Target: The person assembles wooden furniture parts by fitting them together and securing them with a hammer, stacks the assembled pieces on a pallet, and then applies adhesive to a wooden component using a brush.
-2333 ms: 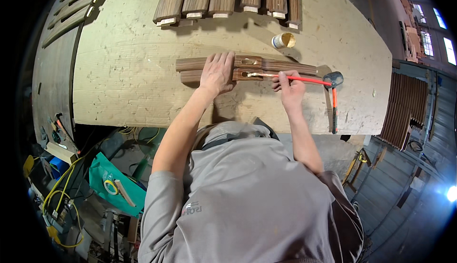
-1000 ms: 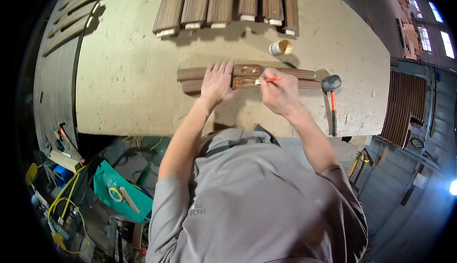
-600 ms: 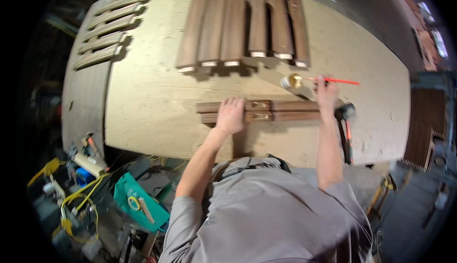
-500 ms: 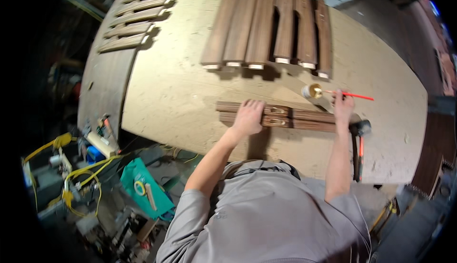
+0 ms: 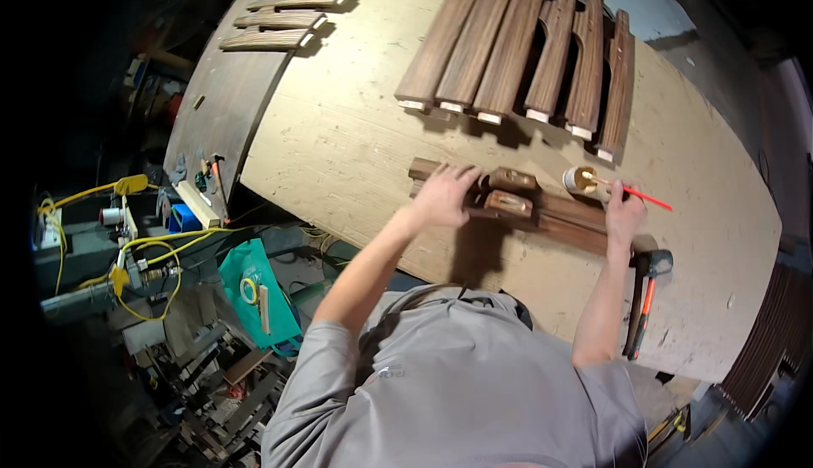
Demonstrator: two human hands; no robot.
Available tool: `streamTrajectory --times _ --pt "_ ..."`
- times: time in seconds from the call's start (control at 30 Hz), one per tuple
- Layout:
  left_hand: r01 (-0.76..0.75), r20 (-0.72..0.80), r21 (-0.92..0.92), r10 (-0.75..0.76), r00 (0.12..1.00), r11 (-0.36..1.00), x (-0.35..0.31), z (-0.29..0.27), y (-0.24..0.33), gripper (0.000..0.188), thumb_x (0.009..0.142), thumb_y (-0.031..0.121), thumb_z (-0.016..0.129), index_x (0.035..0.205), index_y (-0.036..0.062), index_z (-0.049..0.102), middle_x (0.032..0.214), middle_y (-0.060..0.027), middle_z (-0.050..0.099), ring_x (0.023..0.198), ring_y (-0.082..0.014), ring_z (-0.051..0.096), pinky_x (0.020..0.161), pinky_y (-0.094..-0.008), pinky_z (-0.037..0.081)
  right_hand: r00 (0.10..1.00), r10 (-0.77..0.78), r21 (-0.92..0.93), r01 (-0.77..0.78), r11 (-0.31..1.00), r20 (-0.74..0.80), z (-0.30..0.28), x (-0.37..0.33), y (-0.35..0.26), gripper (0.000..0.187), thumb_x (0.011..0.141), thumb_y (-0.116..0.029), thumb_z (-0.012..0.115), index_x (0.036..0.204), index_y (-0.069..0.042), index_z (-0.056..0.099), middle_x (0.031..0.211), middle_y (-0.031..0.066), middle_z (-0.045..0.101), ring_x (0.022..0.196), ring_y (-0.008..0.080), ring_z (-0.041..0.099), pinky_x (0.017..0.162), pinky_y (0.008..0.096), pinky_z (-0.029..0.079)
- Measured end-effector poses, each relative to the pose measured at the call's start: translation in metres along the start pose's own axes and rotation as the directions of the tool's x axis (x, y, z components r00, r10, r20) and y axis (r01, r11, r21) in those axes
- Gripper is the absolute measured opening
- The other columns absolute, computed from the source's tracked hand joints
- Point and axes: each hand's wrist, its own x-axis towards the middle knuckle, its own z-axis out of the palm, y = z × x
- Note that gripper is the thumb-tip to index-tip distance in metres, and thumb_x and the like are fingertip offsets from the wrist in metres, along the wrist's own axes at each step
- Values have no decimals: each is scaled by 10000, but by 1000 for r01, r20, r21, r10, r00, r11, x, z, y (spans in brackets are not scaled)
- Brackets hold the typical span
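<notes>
Two dark brown wooden pieces (image 5: 563, 222) lie side by side before me, with raised blocks (image 5: 511, 204) that have slots cut in their tops. My left hand (image 5: 446, 197) is closed over them near their left end. In my right hand (image 5: 625, 214), held between the fingers, is a thin red-handled brush (image 5: 648, 198). Its pale tip is inside the mouth of a small open jar (image 5: 579, 180), which stands just beyond the wooden pieces. My right wrist passes over their right end and hides part of it.
Several long brown boards and shaped wooden legs (image 5: 550, 61) rest at the far side of the pale worktable (image 5: 339, 129). More short wooden pieces (image 5: 288, 19) line the far left. A hammer (image 5: 650, 286) lies near my right forearm. Below left hangs a green bag (image 5: 258, 290), beside yellow cables (image 5: 144, 248).
My view has swung, so the table's contents sit further right and turned in the picture. Both hands keep their holds, and the brush tip stays at the jar.
</notes>
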Motion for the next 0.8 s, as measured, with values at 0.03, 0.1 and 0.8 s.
streamTrajectory --times 0.03,0.1,0.8 --pt "-40 -72 -107 33 997 993 6 -2 -11 707 611 170 680 1284 61 496 1254 -220 534 1153 -385 521 1007 -463 413 1000 -1 -11 1 1000 5 2 2 0 178 903 -200 602 829 -38 608 637 111 629 552 226 609 575 349 478" --pt "62 -324 -206 -127 938 977 18 -15 -23 543 652 66 657 1186 73 563 1184 -187 575 1092 -361 558 910 -427 478 972 225 218 -234 947 66 11 2 10 160 898 -180 610 841 -30 606 632 99 630 514 184 598 550 319 476" --pt "568 -91 -118 -579 811 814 142 -120 -158 808 608 316 741 1238 -74 419 1120 -271 607 1049 -377 599 911 -398 488 762 645 753 -392 529 -56 -19 -25 -24 162 938 -193 564 880 -42 553 674 51 577 530 122 536 454 246 399"
